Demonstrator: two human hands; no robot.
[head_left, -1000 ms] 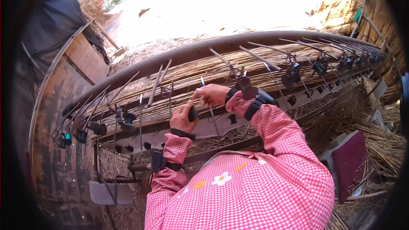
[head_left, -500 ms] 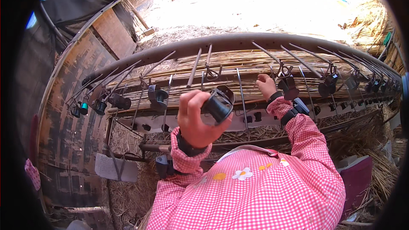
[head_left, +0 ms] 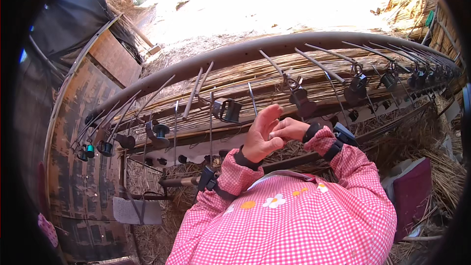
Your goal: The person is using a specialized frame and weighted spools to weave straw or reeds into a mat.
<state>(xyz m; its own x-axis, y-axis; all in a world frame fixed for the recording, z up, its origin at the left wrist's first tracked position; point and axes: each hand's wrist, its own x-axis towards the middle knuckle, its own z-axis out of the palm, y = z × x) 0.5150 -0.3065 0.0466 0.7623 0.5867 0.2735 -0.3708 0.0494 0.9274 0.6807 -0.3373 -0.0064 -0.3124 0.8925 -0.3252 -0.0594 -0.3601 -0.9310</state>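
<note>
A: Lettering on the wooden panel point(head_left: 78, 162), at far left?
B: None legible from where I stand.
A: The left-sleeve unit point(head_left: 207, 177) and the right-sleeve unit point(head_left: 345, 135), both dark?
B: No readable figures or marks on either.
A: The black spool point(head_left: 232, 113), near the centre?
B: No label that can be read.
A: The checked pink garment point(head_left: 289, 233)?
B: No words or numbers legible there, either.

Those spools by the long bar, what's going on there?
A person in a pink checked top has both hands close together. The left hand is open, and the right hand is right by it; I can't tell whether the right one holds anything. A dark spool hangs nearby, untouched. Pale stalks show below the long bar.
</note>
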